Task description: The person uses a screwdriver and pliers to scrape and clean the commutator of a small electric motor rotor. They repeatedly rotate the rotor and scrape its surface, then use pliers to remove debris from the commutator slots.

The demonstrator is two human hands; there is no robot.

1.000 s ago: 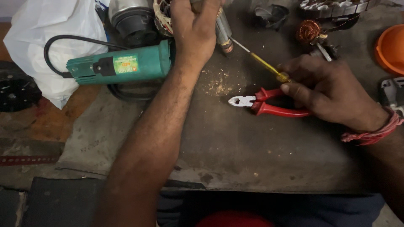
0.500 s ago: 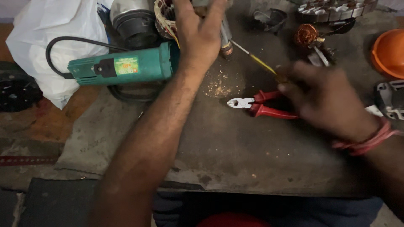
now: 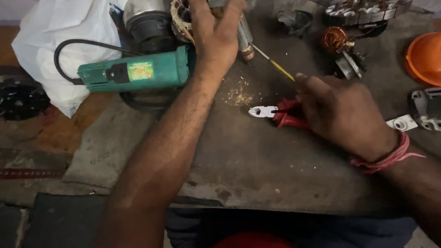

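Left hand: reaches to the far edge of the bench, fingers closed over a motor part with wound coils beside the green power tool body; looks like it pins the part down so it stays put.
Right hand: lies curled on the red-handled cutting pliers, which lie flat on the grey worktop; metal nose points left. Cannot tell if the fingers really clamp the handles or just cover them.
Yellow-shafted screwdriver: lies slantwise between the two hands, tip towards the part, near the right fingertips.
Debris: pale crumbs just beside the pliers' nose.
Around: white plastic bag far left, copper-wound armature, orange bowl at the right edge.
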